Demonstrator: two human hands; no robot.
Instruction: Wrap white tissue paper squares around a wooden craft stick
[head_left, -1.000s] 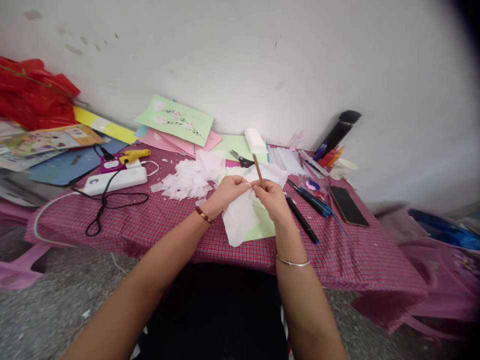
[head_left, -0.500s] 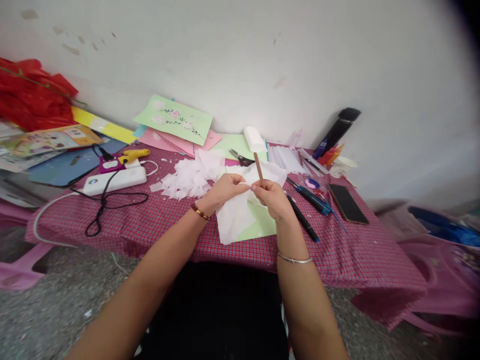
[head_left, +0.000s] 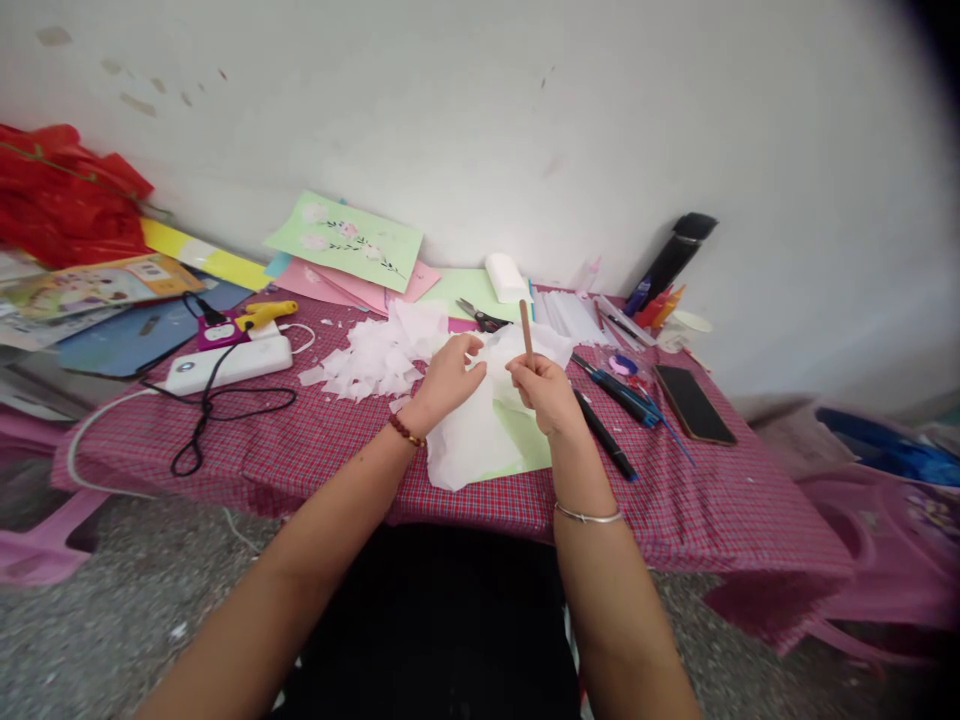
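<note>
My right hand (head_left: 544, 388) is closed around a thin brown stick (head_left: 526, 328) that points up and away from me. Facing it, my left hand (head_left: 451, 378) has its thumb and fingers apart, with nothing visible between them. Below both hands lies crumpled white tissue paper (head_left: 461, 445), partly over a light green sheet (head_left: 525, 440). To the left of my left hand is a heap of small white paper pieces (head_left: 371, 358). Dark-handled scissors (head_left: 484, 315) rest just beyond the hands.
A black pen (head_left: 606, 435), a blue-black cutter (head_left: 622, 395) and a phone (head_left: 694, 403) lie on the right. On the left are a white power strip (head_left: 229, 366), a black cable (head_left: 202, 415) and a yellow glue gun (head_left: 268, 312). A green card with flowers (head_left: 352, 240) leans at the back.
My hands were pinched together over white paper and have now come apart. The left fingers have opened. My right hand still holds the stick, which has shifted slightly right.
</note>
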